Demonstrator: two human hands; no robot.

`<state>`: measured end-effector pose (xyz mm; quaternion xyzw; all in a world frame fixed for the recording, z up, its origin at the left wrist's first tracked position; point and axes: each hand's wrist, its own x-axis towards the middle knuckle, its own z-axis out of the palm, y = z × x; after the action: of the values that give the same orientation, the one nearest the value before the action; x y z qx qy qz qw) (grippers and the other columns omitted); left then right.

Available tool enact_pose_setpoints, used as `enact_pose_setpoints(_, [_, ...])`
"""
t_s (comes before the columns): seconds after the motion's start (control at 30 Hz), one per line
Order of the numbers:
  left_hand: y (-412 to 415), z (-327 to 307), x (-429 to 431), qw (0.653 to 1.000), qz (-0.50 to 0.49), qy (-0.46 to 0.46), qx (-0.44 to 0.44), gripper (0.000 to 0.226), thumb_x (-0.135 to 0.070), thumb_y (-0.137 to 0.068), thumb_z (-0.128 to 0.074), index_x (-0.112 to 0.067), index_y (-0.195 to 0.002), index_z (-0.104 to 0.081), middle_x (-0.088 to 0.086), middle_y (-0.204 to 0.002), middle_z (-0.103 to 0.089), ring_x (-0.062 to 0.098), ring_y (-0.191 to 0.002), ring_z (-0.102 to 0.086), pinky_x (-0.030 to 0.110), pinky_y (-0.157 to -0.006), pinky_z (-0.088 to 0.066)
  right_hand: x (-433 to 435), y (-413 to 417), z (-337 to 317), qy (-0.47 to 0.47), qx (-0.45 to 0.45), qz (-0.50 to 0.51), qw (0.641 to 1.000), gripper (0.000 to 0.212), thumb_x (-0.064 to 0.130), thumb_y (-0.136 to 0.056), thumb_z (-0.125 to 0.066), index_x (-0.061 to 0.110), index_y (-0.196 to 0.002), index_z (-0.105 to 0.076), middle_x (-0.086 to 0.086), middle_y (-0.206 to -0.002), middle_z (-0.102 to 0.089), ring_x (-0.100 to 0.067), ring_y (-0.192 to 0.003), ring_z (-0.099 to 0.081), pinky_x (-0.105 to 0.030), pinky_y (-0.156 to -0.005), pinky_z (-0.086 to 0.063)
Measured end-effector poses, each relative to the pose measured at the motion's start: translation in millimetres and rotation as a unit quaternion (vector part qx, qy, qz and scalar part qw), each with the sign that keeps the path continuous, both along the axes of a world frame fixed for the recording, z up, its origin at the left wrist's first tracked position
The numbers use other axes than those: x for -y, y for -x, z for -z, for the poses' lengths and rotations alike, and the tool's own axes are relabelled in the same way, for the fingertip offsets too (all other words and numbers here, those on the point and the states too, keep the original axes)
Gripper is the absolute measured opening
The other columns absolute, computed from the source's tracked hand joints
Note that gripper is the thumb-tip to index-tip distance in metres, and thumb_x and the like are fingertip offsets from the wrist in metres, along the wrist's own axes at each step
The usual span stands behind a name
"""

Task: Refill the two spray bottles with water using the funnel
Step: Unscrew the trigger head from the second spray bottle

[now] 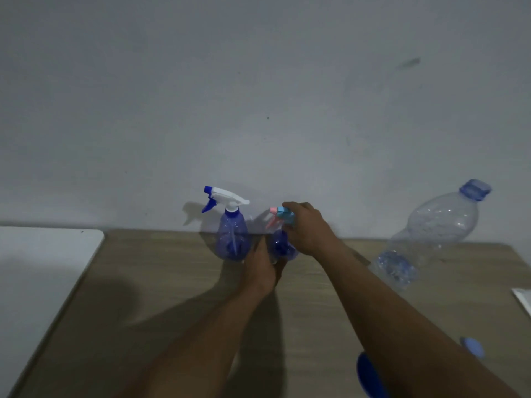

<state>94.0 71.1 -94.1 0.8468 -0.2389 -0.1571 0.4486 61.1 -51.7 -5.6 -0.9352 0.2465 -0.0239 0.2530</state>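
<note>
While the left hand (262, 264) wraps the lower body of the translucent blue plastic spray bottle with the pale-blue-and-pink trigger head (283, 247), thumb up one side, the right hand (305, 228) sits curled down over that head. Reads as a hold-and-twist setup: base pinned to the wood-grain tabletop (178, 254) so the head can unscrew without the bottle spinning. The head looks seated, so I judge this bottle not yet open. Motion blur here, so I can't confirm the exact finger placement on the collar. A second translucent blue plastic spray bottle with a white-and-blue trigger head (231, 229) stands upright just beside it on the left, untouched, head on. Both sit at the back of the table near the grey wall (258, 81), out of the pouring lane. A large clear plastic water bottle with a blue screw cap (434, 225) is well apart to the right, capped; fill level hard to read. A round blue plastic funnel (366, 374) lies at the near edge, mostly hidden by the right forearm, within reach for the fill step. Task looks early: no bottle open, nothing poured. Watch the elbow over that funnel.
</note>
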Motion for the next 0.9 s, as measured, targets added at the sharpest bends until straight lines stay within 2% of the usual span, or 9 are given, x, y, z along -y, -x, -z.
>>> enact_pose_setpoints(0.13, [3,3,15,1.000,0.017,-0.021,0.002,0.055,-0.026,-0.085,-0.073,-0.013,-0.134,-0.050,0.009,-0.128,-0.059,0.027,-0.117,-0.057,0.036,-0.098,-0.047,6,15,6,0.009,0.023,0.016,1.000,0.020,0.012,-0.097,-0.058,0.015,-0.117,-0.059,-0.006,-0.105,-0.057,-0.024,-0.093,-0.056,-0.031,-0.077,-0.044])
enact_pose_setpoints(0.23, [16,5,13,0.998,0.043,-0.038,0.021,0.053,-0.023,-0.085,-0.073,-0.015,-0.133,-0.054,0.007,-0.132,-0.058,0.025,-0.120,-0.055,0.028,-0.098,-0.042,9,39,2,0.008,0.031,0.002,0.999,0.018,0.013,-0.096,-0.060,0.013,-0.114,-0.062,-0.007,-0.102,-0.058,-0.025,-0.091,-0.056,-0.030,-0.074,-0.041])
enact_pose_setpoints(0.33, [37,1,11,0.998,0.064,-0.025,-0.012,0.040,-0.028,-0.078,-0.078,-0.029,-0.115,-0.062,-0.006,-0.111,-0.067,0.017,-0.104,-0.063,0.021,-0.085,-0.047,13,71,-6,-0.003,0.029,-0.001,1.000,0.019,0.014,-0.093,-0.064,0.013,-0.111,-0.064,-0.010,-0.104,-0.062,-0.028,-0.093,-0.059,-0.036,-0.078,-0.048])
enact_pose_setpoints(0.47, [72,-3,13,0.993,0.105,-0.016,-0.044,0.050,-0.037,-0.065,-0.078,-0.031,-0.112,-0.063,-0.006,-0.107,-0.070,0.016,-0.098,-0.066,0.042,-0.088,-0.055,12,116,-15,-0.021,0.030,0.007,0.999,0.018,0.015,-0.091,-0.066,0.014,-0.109,-0.065,-0.009,-0.104,-0.065,-0.029,-0.093,-0.061,-0.040,-0.081,-0.051])
enact_pose_setpoints(0.57, [100,0,15,0.993,0.101,0.013,-0.066,0.051,-0.036,-0.061,-0.080,-0.034,-0.109,-0.064,-0.005,-0.106,-0.073,0.016,-0.098,-0.068,0.047,-0.088,-0.055,11,147,-19,-0.030,0.041,0.014,0.999,0.014,0.015,-0.088,-0.068,0.015,-0.102,-0.066,-0.008,-0.103,-0.068,-0.027,-0.094,-0.063,-0.042,-0.084,-0.052])
enact_pose_setpoints(0.7, [140,-9,14,0.991,0.124,-0.012,-0.053,0.052,-0.024,-0.075,-0.082,-0.022,-0.122,-0.061,-0.015,-0.108,-0.059,0.003,-0.099,-0.055,0.020,-0.088,-0.043,16,183,-12,-0.055,0.049,0.008,0.997,0.009,0.016,-0.091,-0.065,0.018,-0.100,-0.062,-0.004,-0.100,-0.064,-0.023,-0.092,-0.060,-0.041,-0.081,-0.052])
enact_pose_setpoints(0.73, [147,-7,15,0.991,0.120,-0.021,-0.050,0.052,-0.024,-0.075,-0.082,-0.023,-0.123,-0.061,-0.016,-0.107,-0.059,0.002,-0.098,-0.055,0.020,-0.089,-0.043,18,192,-7,-0.059,0.056,0.006,0.997,0.010,0.016,-0.091,-0.065,0.021,-0.098,-0.060,-0.002,-0.098,-0.063,-0.021,-0.090,-0.059,-0.038,-0.079,-0.051])
enact_pose_setpoints(0.83, [164,9,17,0.990,0.101,-0.010,-0.093,0.041,-0.030,-0.069,-0.077,-0.032,-0.107,-0.065,-0.013,-0.102,-0.070,0.008,-0.095,-0.065,0.038,-0.092,-0.054,24,213,12,-0.097,0.081,0.017,0.992,0.016,0.019,-0.090,-0.069,0.029,-0.095,-0.056,0.008,-0.093,-0.061,-0.012,-0.086,-0.058,-0.023,-0.069,-0.044])
enact_pose_setpoints(0.9, [172,9,20,0.994,0.088,-0.016,-0.070,0.034,-0.020,-0.076,-0.078,-0.030,-0.103,-0.062,-0.017,-0.096,-0.068,0.000,-0.088,-0.063,0.020,-0.082,-0.053,25,223,28,-0.158,0.111,0.047,0.980,0.019,0.025,-0.087,-0.075,0.028,-0.100,-0.061,0.014,-0.097,-0.066,-0.004,-0.089,-0.062,-0.017,-0.071,-0.045])
